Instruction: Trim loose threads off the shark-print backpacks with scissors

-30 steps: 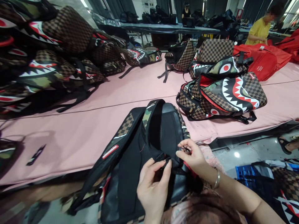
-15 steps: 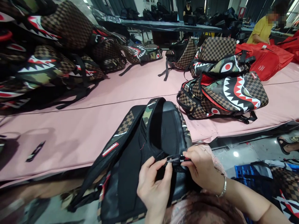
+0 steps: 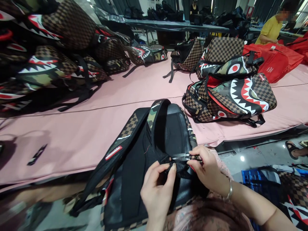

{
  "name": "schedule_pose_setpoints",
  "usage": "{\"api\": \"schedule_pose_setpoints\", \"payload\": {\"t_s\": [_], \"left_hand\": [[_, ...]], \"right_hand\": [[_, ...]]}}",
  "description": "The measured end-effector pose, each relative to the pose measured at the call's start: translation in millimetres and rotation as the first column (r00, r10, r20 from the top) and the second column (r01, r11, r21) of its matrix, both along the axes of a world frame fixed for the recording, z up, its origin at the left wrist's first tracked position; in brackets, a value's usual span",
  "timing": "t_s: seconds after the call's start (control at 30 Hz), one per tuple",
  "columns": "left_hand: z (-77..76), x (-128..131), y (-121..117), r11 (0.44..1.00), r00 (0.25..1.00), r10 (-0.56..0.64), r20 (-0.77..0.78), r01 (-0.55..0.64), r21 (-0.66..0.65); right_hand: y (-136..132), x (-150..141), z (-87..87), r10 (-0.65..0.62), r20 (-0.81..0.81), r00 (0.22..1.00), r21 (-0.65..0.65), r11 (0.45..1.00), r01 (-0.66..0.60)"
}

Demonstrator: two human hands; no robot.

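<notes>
While pinching black strap material (image 3: 181,168) between drawn-together thumb and fingertip of left hand (image 3: 157,186), grips snips (image 3: 185,156) in curled right hand (image 3: 208,166). Works over black-backed backpack (image 3: 134,173) beneath both hands; faces shark-print backpack (image 3: 250,98) beyond right hand, then red bag (image 3: 279,62) farther off.

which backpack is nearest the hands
The backpack showing its black back to the camera: the left hand pinches part of it; the other backpacks lie farther away.
</notes>
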State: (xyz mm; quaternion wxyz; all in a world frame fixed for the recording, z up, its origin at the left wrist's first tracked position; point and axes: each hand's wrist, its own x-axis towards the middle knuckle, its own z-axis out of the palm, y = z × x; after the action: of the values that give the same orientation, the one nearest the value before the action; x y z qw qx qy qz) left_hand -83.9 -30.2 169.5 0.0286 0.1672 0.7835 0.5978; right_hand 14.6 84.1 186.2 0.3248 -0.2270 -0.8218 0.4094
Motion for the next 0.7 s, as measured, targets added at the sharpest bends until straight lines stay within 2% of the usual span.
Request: {"api": "schedule_pose_setpoints", "payload": {"t_s": [0.07,0.13,0.2,0.3,0.5,0.6,0.7], "left_hand": [[-0.5,-5,-2,1.0,0.987,-0.02,0.158,0.019,0.005],[0.1,-8,-5,0.998,0.94,-0.047,0.337,0.028,0.06],[2.8,-11,-6,0.987,0.854,-0.082,0.513,-0.001,0.16],[10.4,-11,-8,0.956,0.705,-0.17,0.688,-0.051,0.288],[17.5,-13,-9,0.917,0.451,-0.363,0.815,0.016,0.399],[16.9,-14,-8,0.908,0.393,-0.38,0.837,-0.013,0.418],[18.3,-13,-7,0.901,0.394,-0.39,0.832,-0.022,0.433]], "right_hand": [[0,-10,-2.8,0.042,0.014,0.999,-0.228,0.973,-0.037],[-2,-19,-4.6,0.132,0.056,0.99,-0.331,0.938,-0.106],[-5,-25,-5.3,0.194,0.121,0.973,-0.307,0.94,-0.149],[-11,-27,-7.3,0.19,0.189,0.963,-0.22,0.964,-0.147],[-15,-22,-17.6,0.153,0.102,0.983,-0.177,0.975,-0.134],[-13,-22,-17.8,0.172,0.118,0.978,-0.249,0.959,-0.138],[-11,-22,-15.3,0.186,0.131,0.974,-0.335,0.933,-0.133]]}}
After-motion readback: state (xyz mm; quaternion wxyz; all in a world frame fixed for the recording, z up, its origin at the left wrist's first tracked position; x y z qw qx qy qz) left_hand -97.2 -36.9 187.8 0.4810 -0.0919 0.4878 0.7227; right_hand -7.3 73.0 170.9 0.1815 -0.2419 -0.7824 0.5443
